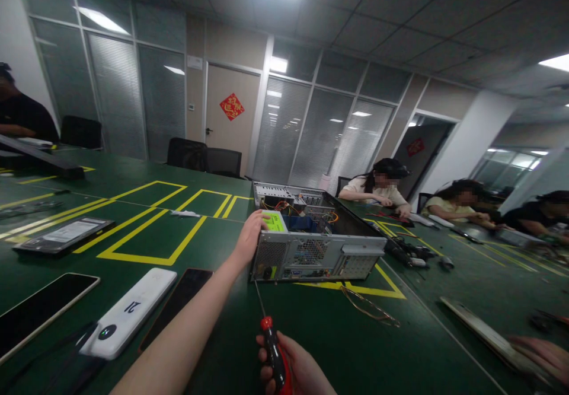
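Note:
An opened desktop computer case (pixel 326 258) lies on the green table, its rear panel facing me and coloured cables showing inside. My left hand (pixel 249 238) is closed over its near left corner, beside the power supply (pixel 274 222) with a bright green label; part of its fingers is hidden. My right hand (pixel 302 362) is wrapped round the red and black handle of a screwdriver (pixel 276 344). The thin shaft points up and away from me, its tip by the lower left corner of the rear panel. Whether the tip touches a screw cannot be made out.
Left on the table (pixel 222 347) are a hard drive (pixel 66 235), a white power bank (pixel 128 312), a phone (pixel 40 309) and a dark phone-like slab (pixel 178 300). Glasses (pixel 368 306) lie right of centre. Several people sit around; another person's hand (pixel 542 353) is at right.

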Available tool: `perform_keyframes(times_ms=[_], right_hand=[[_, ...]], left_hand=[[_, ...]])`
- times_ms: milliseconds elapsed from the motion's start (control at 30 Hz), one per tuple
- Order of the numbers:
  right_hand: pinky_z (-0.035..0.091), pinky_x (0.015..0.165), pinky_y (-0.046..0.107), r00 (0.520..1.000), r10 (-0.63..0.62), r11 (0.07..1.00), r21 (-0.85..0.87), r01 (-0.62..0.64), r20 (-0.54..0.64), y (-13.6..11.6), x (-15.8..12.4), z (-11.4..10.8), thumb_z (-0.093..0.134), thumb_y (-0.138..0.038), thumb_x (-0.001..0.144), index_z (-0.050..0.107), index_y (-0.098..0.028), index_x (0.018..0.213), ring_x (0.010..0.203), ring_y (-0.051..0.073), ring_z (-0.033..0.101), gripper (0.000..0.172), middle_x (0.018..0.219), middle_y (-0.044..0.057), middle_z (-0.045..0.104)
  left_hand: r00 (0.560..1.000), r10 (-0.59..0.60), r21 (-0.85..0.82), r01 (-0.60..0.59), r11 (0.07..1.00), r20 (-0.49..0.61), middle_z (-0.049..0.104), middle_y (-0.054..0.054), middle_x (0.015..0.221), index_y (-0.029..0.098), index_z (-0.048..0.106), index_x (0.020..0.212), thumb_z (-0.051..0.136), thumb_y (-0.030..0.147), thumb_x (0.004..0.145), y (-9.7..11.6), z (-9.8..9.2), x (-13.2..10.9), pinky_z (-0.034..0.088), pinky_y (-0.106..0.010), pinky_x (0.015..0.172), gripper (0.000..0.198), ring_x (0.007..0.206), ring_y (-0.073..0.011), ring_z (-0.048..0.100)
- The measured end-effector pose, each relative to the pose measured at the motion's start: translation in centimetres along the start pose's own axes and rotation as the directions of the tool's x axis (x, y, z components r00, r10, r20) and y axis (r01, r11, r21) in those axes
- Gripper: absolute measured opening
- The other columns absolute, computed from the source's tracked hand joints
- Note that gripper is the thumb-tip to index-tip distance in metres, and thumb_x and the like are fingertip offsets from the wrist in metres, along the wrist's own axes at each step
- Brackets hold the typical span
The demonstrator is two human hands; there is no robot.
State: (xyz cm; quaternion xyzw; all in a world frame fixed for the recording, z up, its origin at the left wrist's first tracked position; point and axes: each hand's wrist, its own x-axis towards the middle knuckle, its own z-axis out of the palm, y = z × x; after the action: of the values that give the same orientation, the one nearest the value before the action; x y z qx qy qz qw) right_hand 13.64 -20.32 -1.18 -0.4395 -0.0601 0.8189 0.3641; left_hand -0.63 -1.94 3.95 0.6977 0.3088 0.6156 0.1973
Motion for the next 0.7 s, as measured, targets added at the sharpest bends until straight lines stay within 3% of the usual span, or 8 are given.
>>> perform_keyframes(times_ms=[100,300,500,700], right_hand=[[0.027,0.035,0.013,1.000,-0.026,1.000,0.016,0.026,-0.011,0.3,-0.4,-0.5,0.031,-0.041,0.100,0.063,-0.011,0.077,0.038,0.006,0.046,0.050,0.051,0.000,0.054],[0.024,0.035,0.011,0.988,-0.127,0.989,0.068,0.133,-0.093,0.0,-1.2,-1.2,0.054,-0.039,0.093,0.063,-0.011,0.080,0.040,0.005,0.043,0.033,0.052,-0.002,0.053],[0.025,0.035,0.012,0.987,-0.116,0.989,0.077,0.126,-0.115,-0.2,-1.3,-0.8,0.036,-0.041,0.100,0.062,-0.011,0.080,0.040,0.006,0.044,0.044,0.052,-0.001,0.053],[0.025,0.035,0.012,0.985,-0.116,0.988,0.091,0.128,-0.128,-0.4,-1.5,-0.7,0.037,-0.042,0.099,0.061,-0.012,0.082,0.040,0.006,0.045,0.043,0.053,-0.001,0.054]], left_hand=[[1.000,0.015,-0.001,-0.015,1.000,0.004,0.066,-0.008,0.110,0.020,0.056,0.076,0.025,0.033,0.098,0.0,0.0,0.0,0.035,-0.042,0.114,0.041,0.128,-0.0211,0.048],[1.000,0.015,0.002,-0.015,1.000,-0.004,0.066,-0.008,0.109,0.020,0.057,0.075,0.025,0.034,0.098,-0.2,0.0,0.1,0.036,-0.044,0.113,0.042,0.128,-0.0217,0.048],[1.000,0.009,0.005,-0.009,1.000,0.008,0.066,-0.008,0.111,0.021,0.056,0.075,0.025,0.035,0.098,-0.1,-0.1,0.0,0.034,-0.043,0.114,0.042,0.128,-0.0211,0.048],[1.000,-0.015,0.003,0.015,1.000,0.015,0.066,-0.008,0.112,0.021,0.056,0.076,0.025,0.036,0.098,0.0,-0.1,0.0,0.034,-0.042,0.114,0.042,0.130,-0.0211,0.046]])
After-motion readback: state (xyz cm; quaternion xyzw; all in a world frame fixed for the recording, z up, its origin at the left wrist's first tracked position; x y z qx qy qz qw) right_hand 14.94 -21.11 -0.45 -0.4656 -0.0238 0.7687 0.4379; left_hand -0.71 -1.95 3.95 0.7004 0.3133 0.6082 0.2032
